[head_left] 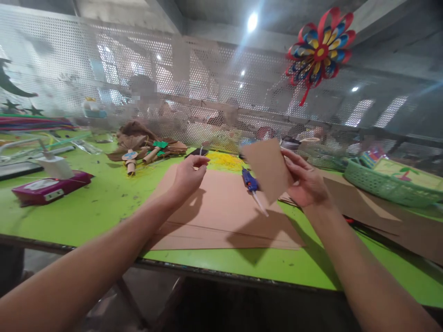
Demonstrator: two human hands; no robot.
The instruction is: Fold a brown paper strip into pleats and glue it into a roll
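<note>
My right hand (308,180) grips a piece of brown cardboard (269,168) by its right edge and holds it up over the table, slightly tilted. On the left, my left hand (189,177) is closed with thumb and fingers drawn together; whatever may be between them is too small to make out. Below both hands lies a large cardboard sheet (214,207), with the small piece's shadow on it. A blue glue gun (249,180) rests on the sheet between my hands, its clear glue stick pointing towards me.
Yellow shreds (224,160) lie behind the sheet. Brown paper figures (138,147) are at the back left, near a purple power strip (55,186) with a white plug. At right are a green basket (391,186) and dark cardboard sheets (363,203). A paper flower (321,51) hangs above.
</note>
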